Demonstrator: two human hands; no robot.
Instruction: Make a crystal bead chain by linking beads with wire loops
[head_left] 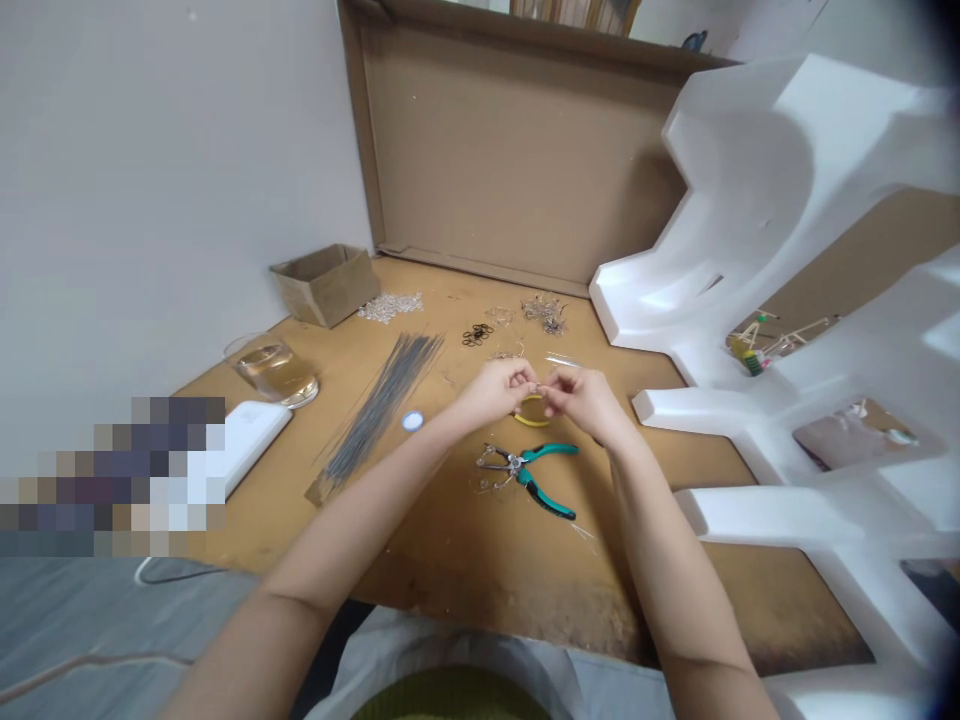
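Observation:
My left hand [501, 390] and my right hand [583, 397] meet over the middle of the table, fingertips pinched together. Whatever small piece lies between them is too small to make out. Just below the fingers shows a curved yellow object [532, 421], partly hidden by both hands. Nearer to me lie pliers with teal and black handles [551, 500], their jaws pointing left among thin bent wire pieces [491, 484]. Left of my left hand rests a small round white disc with a blue rim [412, 421].
A bundle of straight grey wires [382, 410] lies to the left, near a glass of pale liquid [281, 372] and a white device [251, 445]. Farther back are a small cardboard box [326, 290], clear beads [391, 306] and dark loops [476, 335]. White foam [705, 410] borders the right side.

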